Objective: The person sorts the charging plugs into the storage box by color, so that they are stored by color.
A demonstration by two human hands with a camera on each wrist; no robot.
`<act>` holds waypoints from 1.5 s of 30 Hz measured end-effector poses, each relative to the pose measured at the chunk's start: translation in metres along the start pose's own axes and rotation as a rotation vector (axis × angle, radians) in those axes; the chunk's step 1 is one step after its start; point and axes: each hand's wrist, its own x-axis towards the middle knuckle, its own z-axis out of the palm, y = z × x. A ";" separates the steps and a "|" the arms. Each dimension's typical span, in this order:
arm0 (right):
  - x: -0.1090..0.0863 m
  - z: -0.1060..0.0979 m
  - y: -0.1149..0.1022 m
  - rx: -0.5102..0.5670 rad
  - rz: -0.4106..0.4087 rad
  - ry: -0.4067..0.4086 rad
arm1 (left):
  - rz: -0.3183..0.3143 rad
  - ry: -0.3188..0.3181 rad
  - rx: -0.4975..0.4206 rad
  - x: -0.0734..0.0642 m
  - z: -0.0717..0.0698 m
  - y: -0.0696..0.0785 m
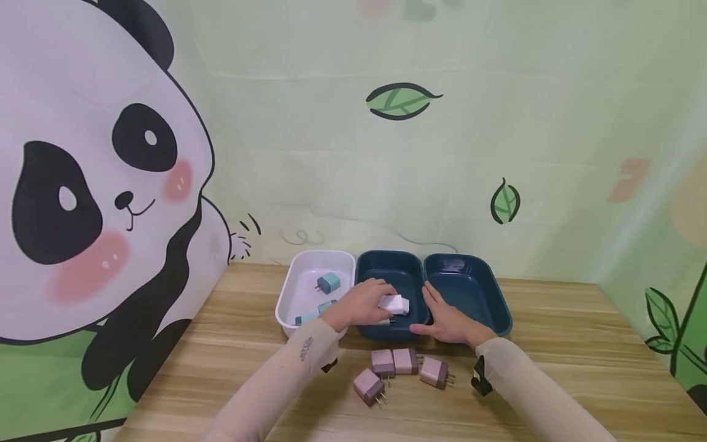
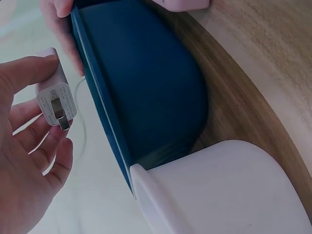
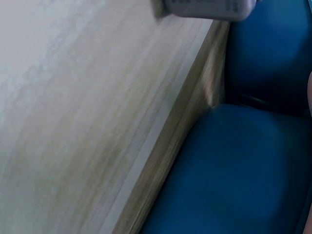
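Note:
Held between the thumb and fingers of my left hand [image 1: 361, 302] is a white plug-in charger [image 2: 57, 97], over the middle dark blue bin [image 1: 392, 258]. Its printed end with the metal prongs shows in the left wrist view. Partly behind that hand, another light charger [image 1: 385, 321] lies in the same bin. My right hand [image 1: 450, 319] is spread, fingers fairly straight, resting at the rims where the middle bin meets the right dark blue bin [image 1: 469, 294]. In the right wrist view that hand barely shows at the right edge.
On the left, a white bin [image 1: 293, 279] holds several teal chargers, one being this teal charger [image 1: 328, 282]. Several pink chargers lie on the wooden table [image 1: 569, 344] before the bins, among them a pink charger [image 1: 369, 387]. A panda-print backdrop [image 1: 331, 153] hangs behind.

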 end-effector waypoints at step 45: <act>-0.002 -0.001 -0.001 -0.015 0.019 -0.010 | -0.048 -0.084 0.063 0.022 0.033 -0.012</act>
